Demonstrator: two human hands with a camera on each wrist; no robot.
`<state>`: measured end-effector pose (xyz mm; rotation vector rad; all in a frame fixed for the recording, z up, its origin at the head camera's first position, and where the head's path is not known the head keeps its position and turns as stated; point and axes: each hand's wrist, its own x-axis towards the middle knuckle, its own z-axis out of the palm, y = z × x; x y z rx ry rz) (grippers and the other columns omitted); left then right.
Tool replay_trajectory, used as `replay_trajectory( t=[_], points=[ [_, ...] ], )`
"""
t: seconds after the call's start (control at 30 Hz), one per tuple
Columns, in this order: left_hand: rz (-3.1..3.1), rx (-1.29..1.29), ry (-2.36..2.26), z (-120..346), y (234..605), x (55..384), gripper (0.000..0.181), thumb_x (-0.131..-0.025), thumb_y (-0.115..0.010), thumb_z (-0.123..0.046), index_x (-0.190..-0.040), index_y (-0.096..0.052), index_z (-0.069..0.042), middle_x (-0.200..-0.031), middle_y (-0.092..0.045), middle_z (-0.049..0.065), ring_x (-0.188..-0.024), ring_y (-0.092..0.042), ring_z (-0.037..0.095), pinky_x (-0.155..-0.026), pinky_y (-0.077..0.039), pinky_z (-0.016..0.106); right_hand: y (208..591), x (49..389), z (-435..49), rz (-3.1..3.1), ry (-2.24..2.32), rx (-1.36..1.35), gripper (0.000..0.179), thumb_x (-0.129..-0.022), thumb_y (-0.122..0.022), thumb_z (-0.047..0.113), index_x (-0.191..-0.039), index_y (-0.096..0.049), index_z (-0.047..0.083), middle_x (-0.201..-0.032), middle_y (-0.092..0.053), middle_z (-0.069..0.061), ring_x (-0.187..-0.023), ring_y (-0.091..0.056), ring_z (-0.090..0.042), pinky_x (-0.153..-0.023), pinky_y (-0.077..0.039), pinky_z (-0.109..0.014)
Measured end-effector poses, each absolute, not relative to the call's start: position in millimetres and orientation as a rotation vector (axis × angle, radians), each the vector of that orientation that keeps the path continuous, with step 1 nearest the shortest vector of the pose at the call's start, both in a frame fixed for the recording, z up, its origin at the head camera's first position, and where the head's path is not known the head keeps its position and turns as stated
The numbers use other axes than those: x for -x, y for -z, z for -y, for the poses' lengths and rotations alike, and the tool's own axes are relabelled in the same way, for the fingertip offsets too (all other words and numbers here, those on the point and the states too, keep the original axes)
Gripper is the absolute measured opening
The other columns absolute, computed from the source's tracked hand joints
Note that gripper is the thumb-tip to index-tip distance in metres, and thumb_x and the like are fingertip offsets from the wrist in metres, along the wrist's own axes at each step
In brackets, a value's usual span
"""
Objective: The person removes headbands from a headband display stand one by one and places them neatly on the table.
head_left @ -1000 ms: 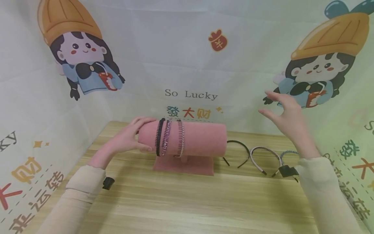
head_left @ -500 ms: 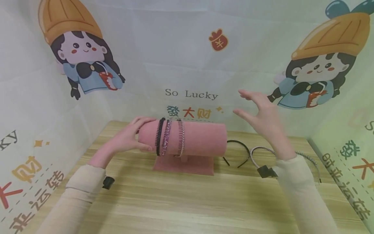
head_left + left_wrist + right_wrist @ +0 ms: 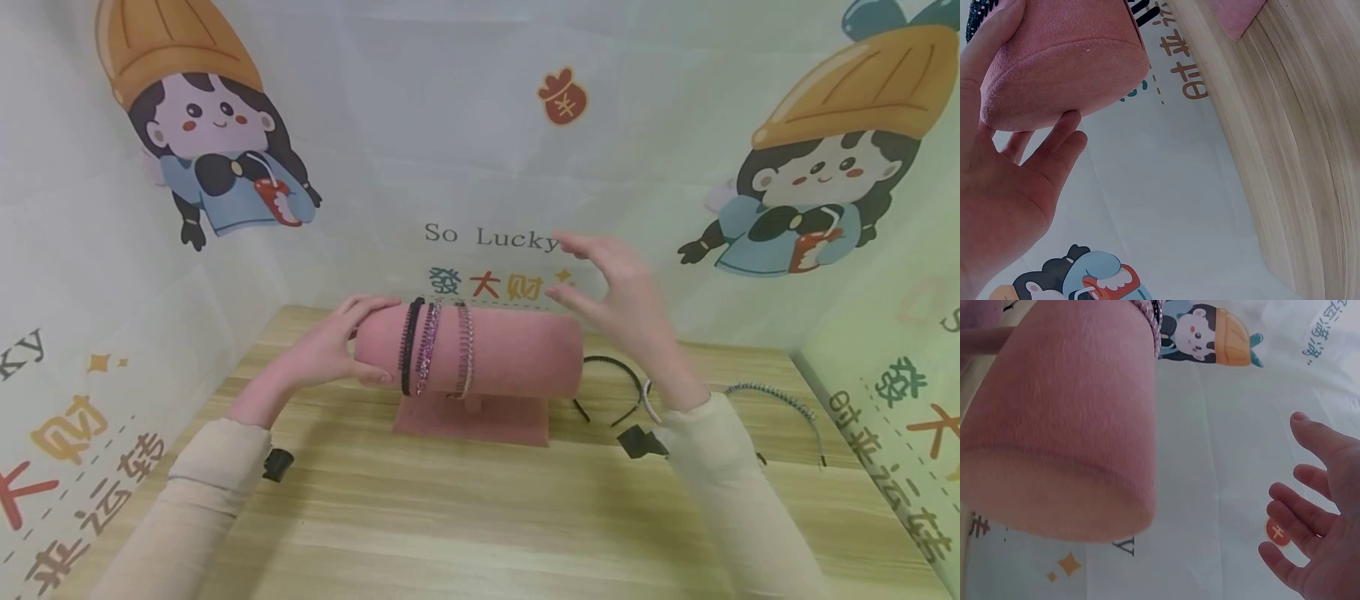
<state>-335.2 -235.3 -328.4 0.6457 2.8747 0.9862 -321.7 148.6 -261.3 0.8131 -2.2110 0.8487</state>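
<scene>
A pink plush headband display stand (image 3: 525,350) rises from the table on its flat base, its roll lying sideways. My left hand (image 3: 318,346) grips the roll's left end, thumb in front and fingers reaching over the back. Around the roll's left half sit a black toothed headband (image 3: 409,350), a purple glittery one (image 3: 427,350) and, a little apart, a pale braided headband (image 3: 468,350). My right hand (image 3: 622,300) hovers above and beside the roll's right end, thumb and fingers apart, holding nothing. In the right wrist view this hand (image 3: 1329,519) is apart from the roll.
On the wooden table (image 3: 480,517), right of the stand, lie a black headband (image 3: 618,362), a white one (image 3: 651,404) partly covered by my right arm, and a bluish headband (image 3: 780,396). A printed cloth (image 3: 390,150) encloses the back and sides.
My right hand has moved left from above the loose headbands to the roll's right end, holding nothing. The left hand keeps its grip on the roll.
</scene>
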Motion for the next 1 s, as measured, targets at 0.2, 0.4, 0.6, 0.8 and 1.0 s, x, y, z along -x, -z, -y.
replay_trajectory(
  t=[0.2, 0.4, 0.6, 0.8, 1.0],
  points=[
    [-2.892, -0.644, -0.967, 234.6, 325.9, 335.5, 0.103, -0.067, -0.091, -0.032, -0.152, -0.032, -0.032, -0.152, -0.034, 0.009, -0.132, -0.046, 0.036, -0.104, -0.047, 0.063, 265.5, 319.7, -133.4, 2.226, -0.898, -0.843, 0.064, -0.082, -0.081, 0.020, -0.140, -0.056, 0.015, -0.132, -0.064, -0.009, -0.121, -0.058, -0.024, -0.104, -0.050, -0.042],
    [-2.889, -0.658, -0.966, 235.2, 326.2, 334.9, 0.102, -0.068, -0.091, -0.033, -0.151, -0.033, -0.032, -0.152, -0.034, 0.009, -0.132, -0.046, 0.036, -0.105, -0.046, 0.062, 272.3, 318.0, -119.0, 2.226, -0.918, -0.871, 0.064, -0.082, -0.081, 0.021, -0.140, -0.055, 0.013, -0.133, -0.064, -0.009, -0.121, -0.058, -0.024, -0.106, -0.050, -0.041],
    [-2.892, -0.646, -0.959, 234.9, 327.6, 335.1, 0.101, -0.068, -0.091, -0.034, -0.151, -0.033, -0.034, -0.152, -0.034, 0.008, -0.131, -0.047, 0.036, -0.103, -0.048, 0.062, 280.5, 315.7, -103.2, 2.292, -0.984, -0.879, 0.065, -0.084, -0.078, 0.020, -0.142, -0.051, 0.010, -0.143, -0.056, -0.009, -0.127, -0.056, -0.025, -0.106, -0.052, -0.036],
    [-2.883, -0.643, -0.972, 234.1, 326.8, 334.3, 0.101, -0.068, -0.091, -0.033, -0.151, -0.033, -0.033, -0.153, -0.034, 0.008, -0.131, -0.047, 0.035, -0.103, -0.048, 0.061, 289.9, 314.9, -89.7, 2.320, -0.974, -0.852, 0.066, -0.084, -0.078, 0.021, -0.143, -0.050, 0.012, -0.143, -0.056, -0.007, -0.124, -0.057, -0.024, -0.110, -0.048, -0.040],
    [-2.891, -0.651, -0.968, 234.5, 326.9, 335.0, 0.102, -0.067, -0.091, -0.031, -0.151, -0.033, -0.032, -0.153, -0.033, 0.008, -0.131, -0.047, 0.036, -0.103, -0.048, 0.062, 297.8, 313.9, -82.1, 2.341, -0.943, -0.845, 0.065, -0.086, -0.076, 0.026, -0.144, -0.049, 0.013, -0.144, -0.056, -0.004, -0.126, -0.057, -0.023, -0.112, -0.046, -0.040]
  ],
)
